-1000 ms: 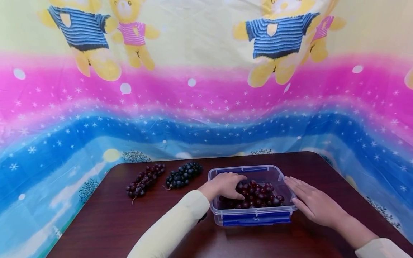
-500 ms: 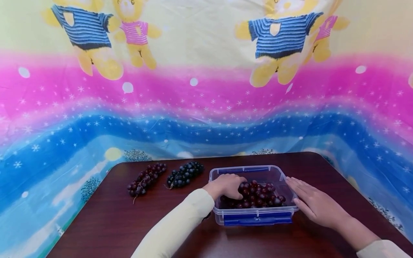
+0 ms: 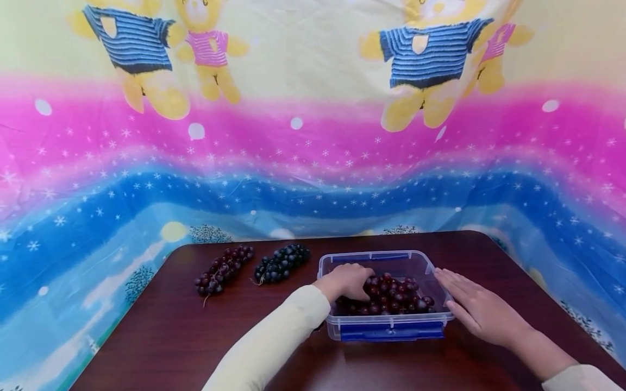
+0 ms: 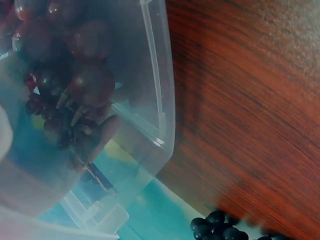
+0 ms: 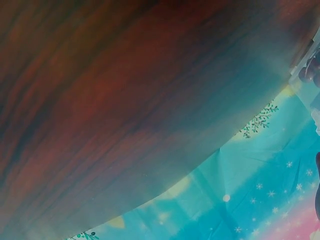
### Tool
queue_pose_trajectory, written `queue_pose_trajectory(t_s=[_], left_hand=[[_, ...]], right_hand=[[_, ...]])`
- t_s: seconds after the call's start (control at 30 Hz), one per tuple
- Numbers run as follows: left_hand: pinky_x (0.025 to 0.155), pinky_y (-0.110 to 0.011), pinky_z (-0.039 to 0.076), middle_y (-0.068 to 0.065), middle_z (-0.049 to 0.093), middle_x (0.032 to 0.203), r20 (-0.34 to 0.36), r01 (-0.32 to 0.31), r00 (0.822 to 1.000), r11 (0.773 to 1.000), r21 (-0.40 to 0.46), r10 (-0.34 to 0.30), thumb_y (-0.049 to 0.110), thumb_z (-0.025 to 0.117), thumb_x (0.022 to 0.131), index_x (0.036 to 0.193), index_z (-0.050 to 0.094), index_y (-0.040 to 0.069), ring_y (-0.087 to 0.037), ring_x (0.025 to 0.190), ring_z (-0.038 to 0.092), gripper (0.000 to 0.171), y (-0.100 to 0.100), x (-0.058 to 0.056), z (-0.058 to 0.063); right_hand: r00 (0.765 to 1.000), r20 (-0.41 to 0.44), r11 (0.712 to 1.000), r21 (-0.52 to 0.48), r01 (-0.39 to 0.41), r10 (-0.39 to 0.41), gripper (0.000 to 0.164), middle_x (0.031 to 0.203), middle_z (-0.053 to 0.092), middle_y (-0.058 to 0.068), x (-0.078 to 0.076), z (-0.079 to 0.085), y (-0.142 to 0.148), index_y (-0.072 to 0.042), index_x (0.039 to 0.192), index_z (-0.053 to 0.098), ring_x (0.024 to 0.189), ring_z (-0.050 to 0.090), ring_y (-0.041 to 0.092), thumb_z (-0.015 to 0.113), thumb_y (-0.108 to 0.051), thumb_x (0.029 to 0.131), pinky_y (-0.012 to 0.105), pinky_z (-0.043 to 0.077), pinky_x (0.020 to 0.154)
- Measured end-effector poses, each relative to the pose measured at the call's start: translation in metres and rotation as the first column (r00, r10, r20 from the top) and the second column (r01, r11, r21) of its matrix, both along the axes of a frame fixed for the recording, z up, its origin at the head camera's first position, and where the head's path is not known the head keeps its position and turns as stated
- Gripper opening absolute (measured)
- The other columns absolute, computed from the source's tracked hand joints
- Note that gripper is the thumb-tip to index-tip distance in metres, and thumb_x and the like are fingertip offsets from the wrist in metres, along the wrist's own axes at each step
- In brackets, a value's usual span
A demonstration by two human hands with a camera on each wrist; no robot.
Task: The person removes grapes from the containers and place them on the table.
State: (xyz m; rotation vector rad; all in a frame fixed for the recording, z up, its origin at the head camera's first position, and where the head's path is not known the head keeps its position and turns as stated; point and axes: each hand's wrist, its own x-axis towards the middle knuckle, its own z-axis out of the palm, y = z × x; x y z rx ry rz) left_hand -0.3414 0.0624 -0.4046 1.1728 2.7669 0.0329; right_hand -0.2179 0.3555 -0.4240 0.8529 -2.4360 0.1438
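Observation:
A clear plastic food container (image 3: 386,319) with blue clips stands on the table, holding a bunch of dark red grapes (image 3: 393,293). My left hand (image 3: 348,281) reaches over its left side and grips the near end of that bunch, thumb and fingers on either side; the fingertips are partly hidden among the grapes. In the left wrist view the grapes (image 4: 90,85) and their stems show through the cloudy container wall (image 4: 162,75). My right hand (image 3: 481,309) has straight fingers against the container's right side. The right wrist view catches only the container's edge, with grapes (image 5: 312,70) inside.
On the brown table (image 3: 186,336), left of the container, lie a bunch of red grapes (image 3: 225,269) and a bunch of black grapes (image 3: 282,263). A printed curtain (image 3: 313,146) hangs behind and around the table.
My left hand's fingers draw slightly closer together on the grapes in the container. The right hand keeps its place at the container's side. The head view shifts a little.

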Motion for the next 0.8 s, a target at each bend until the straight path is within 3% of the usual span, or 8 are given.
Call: queue_pose_trajectory(t_s=[0.43, 0.8], left_hand=[[0.091, -0.028, 0.049, 0.001, 0.063, 0.122, 0.027, 0.016, 0.999, 0.999, 0.033, -0.017, 0.026, 0.080, 0.079, 0.133, 0.059, 0.016, -0.014, 0.110, 0.060, 0.059, 0.0028, -0.0011, 0.0013], [0.087, -0.029, 0.050, 0.002, 0.062, 0.118, -0.084, 0.008, 0.996, 1.000, -0.015, -0.009, 0.031, 0.081, 0.079, 0.130, 0.059, 0.017, -0.014, 0.105, 0.060, 0.057, 0.0035, 0.0019, 0.0031]], right_hand=[[1.000, -0.013, 1.000, -0.004, -0.010, 0.010, 0.059, 0.146, 0.044, 0.016, -0.0009, -0.0013, 0.0008, 0.000, 0.145, 0.043, 0.143, 0.014, 0.002, 0.063, -0.018, 0.093, 0.016, 0.008, 0.112], [1.000, -0.001, 1.000, 0.000, 0.016, -0.016, 0.060, 0.148, 0.043, 0.013, 0.0007, -0.0008, -0.0002, -0.001, 0.145, 0.043, 0.143, 0.013, 0.002, 0.065, -0.017, 0.091, 0.014, 0.007, 0.112]])
